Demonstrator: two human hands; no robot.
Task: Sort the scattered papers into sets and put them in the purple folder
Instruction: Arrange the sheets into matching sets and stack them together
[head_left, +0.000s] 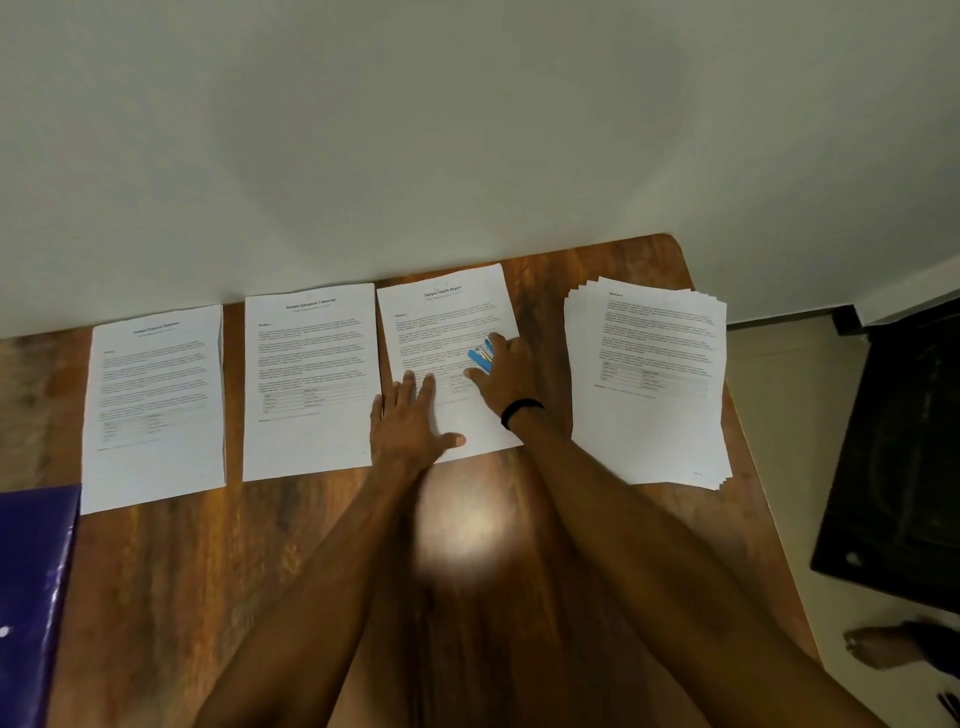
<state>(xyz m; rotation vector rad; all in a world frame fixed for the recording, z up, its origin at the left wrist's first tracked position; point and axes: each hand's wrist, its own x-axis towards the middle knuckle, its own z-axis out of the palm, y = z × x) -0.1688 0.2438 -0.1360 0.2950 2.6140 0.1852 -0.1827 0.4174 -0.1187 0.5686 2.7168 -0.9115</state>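
Observation:
Three printed sheets lie in a row along the back of the wooden table (218, 571): a left sheet (153, 405), a middle sheet (309, 379) and a third sheet (447, 322). My left hand (408, 423) presses flat on the lower left of the third sheet, fingers straight. My right hand (501, 371) rests on the same sheet and holds a small blue, multicoloured object (480, 356) between thumb and fingers. A fanned stack of papers (649, 384) lies at the right. The purple folder (31, 597) lies at the left front edge, partly out of view.
A pale wall runs right behind the table. The table's rounded right corner is beside the paper stack. A dark piece of furniture (898, 457) stands on the floor at right, and a foot (883, 647) shows near it.

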